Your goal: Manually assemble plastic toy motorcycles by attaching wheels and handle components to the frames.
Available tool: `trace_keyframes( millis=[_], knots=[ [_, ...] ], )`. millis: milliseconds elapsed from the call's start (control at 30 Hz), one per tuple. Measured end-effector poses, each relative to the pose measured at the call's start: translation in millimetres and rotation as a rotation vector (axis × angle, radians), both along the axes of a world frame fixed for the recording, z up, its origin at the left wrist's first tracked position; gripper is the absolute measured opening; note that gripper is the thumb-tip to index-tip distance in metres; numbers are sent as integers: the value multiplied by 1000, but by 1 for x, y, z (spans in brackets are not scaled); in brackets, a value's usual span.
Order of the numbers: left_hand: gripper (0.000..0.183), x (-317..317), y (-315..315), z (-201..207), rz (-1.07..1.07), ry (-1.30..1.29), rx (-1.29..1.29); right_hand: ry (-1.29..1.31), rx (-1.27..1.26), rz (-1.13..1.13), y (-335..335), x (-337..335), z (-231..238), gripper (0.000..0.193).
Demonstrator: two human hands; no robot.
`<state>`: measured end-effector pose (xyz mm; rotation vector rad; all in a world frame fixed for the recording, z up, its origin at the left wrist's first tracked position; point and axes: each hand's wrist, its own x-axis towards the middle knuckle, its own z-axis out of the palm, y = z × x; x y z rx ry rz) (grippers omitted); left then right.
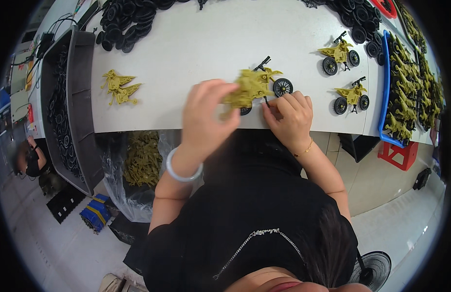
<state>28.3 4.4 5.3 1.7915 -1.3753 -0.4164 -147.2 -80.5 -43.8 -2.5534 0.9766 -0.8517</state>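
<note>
An olive-yellow toy motorcycle (263, 82) with black handlebars stands near the table's front edge. Its black spoked wheel (282, 87) shows at the right; another wheel is partly covered at the left. My left hand (208, 114) is closed around a motion-blurred olive-yellow motorcycle body (239, 92), which overlaps the toy's left part; whether they touch, I cannot tell. Beside the toy's lower side, the fingers of my right hand (291, 114) pinch a small black kickstand (266, 101).
Two wheelless yellow bodies (119, 87) lie at the left. Two wheeled motorcycles (351, 96) stand at the right, by a blue tray (384, 92) of yellow toys. Black wheels (125, 22) are heaped at the back; a grey bin (84, 107) borders the left. A plastic bag (142, 158) sits below.
</note>
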Motion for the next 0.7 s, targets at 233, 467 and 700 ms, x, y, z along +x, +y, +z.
trace_keyframes(
  millis=[233,467,700],
  knots=[
    [34,-17,-27,-27,-164,-148,0,-26,-30,-27,3,-2,-9,23],
    [30,-18,-27,-23,-183,-108,58,-26,-27,-26,2,-3,-12,23],
    [24,-16,-25,-25,-169,-108,77,-43,-50,-31,2,-1,-11,19]
  ],
)
